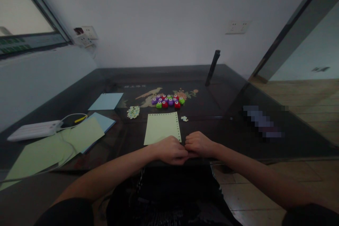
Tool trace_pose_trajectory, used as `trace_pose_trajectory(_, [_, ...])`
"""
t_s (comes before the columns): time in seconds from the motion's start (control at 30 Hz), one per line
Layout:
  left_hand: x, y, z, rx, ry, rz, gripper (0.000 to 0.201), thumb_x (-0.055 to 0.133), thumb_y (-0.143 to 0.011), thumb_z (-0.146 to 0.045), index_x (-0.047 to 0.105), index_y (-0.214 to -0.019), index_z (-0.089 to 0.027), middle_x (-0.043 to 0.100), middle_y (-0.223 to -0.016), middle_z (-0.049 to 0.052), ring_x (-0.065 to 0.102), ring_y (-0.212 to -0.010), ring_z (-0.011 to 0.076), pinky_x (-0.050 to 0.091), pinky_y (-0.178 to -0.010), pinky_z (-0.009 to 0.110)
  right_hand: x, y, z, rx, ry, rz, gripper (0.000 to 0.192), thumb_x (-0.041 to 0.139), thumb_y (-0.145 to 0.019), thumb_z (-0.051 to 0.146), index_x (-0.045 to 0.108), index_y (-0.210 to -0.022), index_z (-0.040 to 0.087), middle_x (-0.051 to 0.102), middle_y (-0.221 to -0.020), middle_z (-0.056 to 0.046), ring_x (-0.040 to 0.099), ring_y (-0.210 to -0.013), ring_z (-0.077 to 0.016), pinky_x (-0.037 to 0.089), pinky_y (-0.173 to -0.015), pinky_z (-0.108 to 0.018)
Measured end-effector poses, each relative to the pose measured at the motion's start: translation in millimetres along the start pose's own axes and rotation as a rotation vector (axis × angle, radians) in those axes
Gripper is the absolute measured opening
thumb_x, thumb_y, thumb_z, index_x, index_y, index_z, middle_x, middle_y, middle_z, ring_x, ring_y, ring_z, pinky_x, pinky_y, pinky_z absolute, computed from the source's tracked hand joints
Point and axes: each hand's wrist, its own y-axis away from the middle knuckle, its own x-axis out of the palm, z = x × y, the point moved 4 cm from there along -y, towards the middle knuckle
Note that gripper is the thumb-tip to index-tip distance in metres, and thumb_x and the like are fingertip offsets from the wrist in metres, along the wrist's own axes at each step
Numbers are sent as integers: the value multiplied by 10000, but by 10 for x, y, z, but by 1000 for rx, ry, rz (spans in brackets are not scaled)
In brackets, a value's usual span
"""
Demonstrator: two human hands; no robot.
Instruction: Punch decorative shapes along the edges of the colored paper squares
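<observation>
My left hand (172, 150) and my right hand (200, 144) rest together at the front edge of the dark table. Both have curled fingers, knuckles up, and touch each other; nothing shows in either. Just beyond my left hand lies a pale yellow-green notepad sheet (162, 127) with punched holes along its edges. Past it sits a cluster of small red, purple and green toys with eye-like dots (169, 101). A heap of small pale flat pieces (133, 112) lies left of the sheet, and a smaller group of the same pieces (184, 118) lies to its right.
At left are a light blue sheet (106, 101), overlapping yellow-green sheets (57, 148) and a white power strip (34, 130) with a trailing cable. A black upright stick (212, 68) stands at the back right. A pixelated object (261, 122) lies on the right.
</observation>
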Motion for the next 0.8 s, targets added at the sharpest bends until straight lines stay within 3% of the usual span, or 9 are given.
trace_pose_trajectory(0.8, [32, 11, 13, 16, -14, -44, 221, 454, -851, -235, 554, -658, -195, 620, -562, -11, 526, -472, 107, 339, -465, 261, -14, -3, 0, 10, 9, 5, 556, 281, -956, 482, 552, -585, 167, 567, -548, -28, 455, -522, -130, 244, -526, -287])
